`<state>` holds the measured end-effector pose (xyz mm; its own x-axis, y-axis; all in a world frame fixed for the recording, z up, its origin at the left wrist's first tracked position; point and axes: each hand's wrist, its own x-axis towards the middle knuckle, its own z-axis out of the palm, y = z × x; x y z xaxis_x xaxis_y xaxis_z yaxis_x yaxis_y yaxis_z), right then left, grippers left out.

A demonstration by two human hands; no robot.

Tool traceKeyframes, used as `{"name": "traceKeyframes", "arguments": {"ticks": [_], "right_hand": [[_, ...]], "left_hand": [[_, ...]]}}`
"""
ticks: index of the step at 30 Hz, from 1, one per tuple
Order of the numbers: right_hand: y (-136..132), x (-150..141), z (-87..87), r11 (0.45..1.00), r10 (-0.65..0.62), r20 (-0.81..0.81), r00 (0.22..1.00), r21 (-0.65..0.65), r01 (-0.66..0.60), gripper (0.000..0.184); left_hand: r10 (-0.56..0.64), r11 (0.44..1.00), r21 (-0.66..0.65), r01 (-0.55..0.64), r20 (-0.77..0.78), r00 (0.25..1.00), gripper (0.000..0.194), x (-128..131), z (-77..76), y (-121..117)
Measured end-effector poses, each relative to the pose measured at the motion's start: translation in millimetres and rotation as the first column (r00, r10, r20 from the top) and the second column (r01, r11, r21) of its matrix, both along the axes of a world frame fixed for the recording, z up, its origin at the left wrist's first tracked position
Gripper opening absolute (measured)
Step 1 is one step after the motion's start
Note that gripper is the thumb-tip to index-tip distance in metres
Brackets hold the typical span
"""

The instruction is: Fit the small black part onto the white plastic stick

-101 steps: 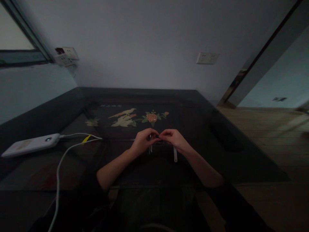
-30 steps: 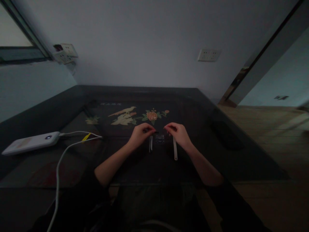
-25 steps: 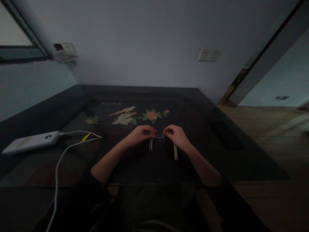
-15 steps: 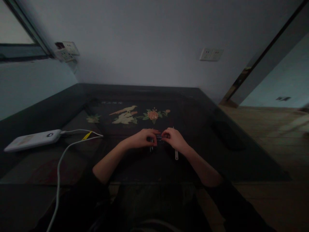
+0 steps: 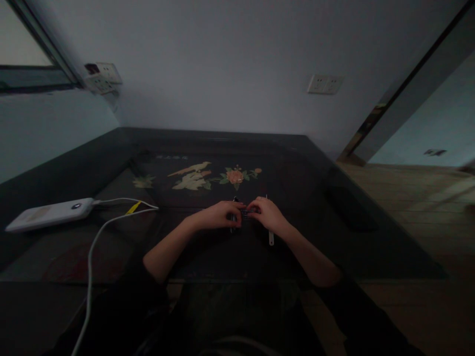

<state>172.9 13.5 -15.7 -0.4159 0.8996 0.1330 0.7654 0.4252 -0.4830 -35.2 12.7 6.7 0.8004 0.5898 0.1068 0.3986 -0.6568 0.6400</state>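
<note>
Both my hands meet over the middle of the dark table. The fingers of my left hand point(image 5: 227, 214) are curled in at a small metallic object point(image 5: 233, 228), dark and too small to name. My right hand point(image 5: 264, 210) has thumb and fingertips pinched together just right of it. Between the fingertips lie small shiny pieces point(image 5: 245, 214), whose kind I cannot make out. Under my right hand runs a thin pale flat strip with a hole in its end point(image 5: 271, 239); its middle is hidden by the hand.
A white power bank point(image 5: 50, 215) lies at the left, with a white cable point(image 5: 90, 267) bearing a yellow tag point(image 5: 133, 207) running off the near edge. A dark flat object point(image 5: 351, 208) rests at the right. The tabletop point(image 5: 208, 262) ends against a wall with sockets point(image 5: 325, 84).
My left hand has shifted slightly down and its fingers have drawn closer together. More of the metallic object's top shows beyond them. My right hand stays nearly in place.
</note>
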Motion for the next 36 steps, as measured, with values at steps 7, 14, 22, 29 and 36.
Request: {"name": "traceKeyframes", "arguments": {"ticks": [7,14,22,29,36], "right_hand": [[1.8,-1.5,-6.3,1.000,-0.023,-0.017,1.000,0.014,0.023,0.007],[4.4,-3.7,-11.5,0.999,-0.052,-0.051,0.997,0.011,0.053,0.005],[4.3,-5.5,-8.1,1.000,-0.028,-0.067,0.997,-0.004,0.028,0.006],[4.2,-5.2,-9.2,1.000,0.005,-0.073,0.997,0.009,-0.004,0.007],[4.7,-4.1,-10.5,0.998,0.054,-0.065,0.996,0.032,-0.052,0.008]], "left_hand": [[-0.021,0.998,-0.053,0.018,-0.061,0.998,0.008,-1.6,3.1,0.8],[-0.007,0.997,-0.073,0.000,-0.103,0.995,0.008,-0.2,7.9,-3.7],[0.006,0.995,-0.097,-0.019,-0.127,0.992,0.008,-0.7,7.7,-4.3],[-0.005,0.993,-0.115,-0.006,-0.097,0.995,0.008,-2.5,3.5,-1.5],[-0.016,0.995,-0.103,0.003,-0.127,0.992,0.008,-1.2,6.0,-1.4]]}}
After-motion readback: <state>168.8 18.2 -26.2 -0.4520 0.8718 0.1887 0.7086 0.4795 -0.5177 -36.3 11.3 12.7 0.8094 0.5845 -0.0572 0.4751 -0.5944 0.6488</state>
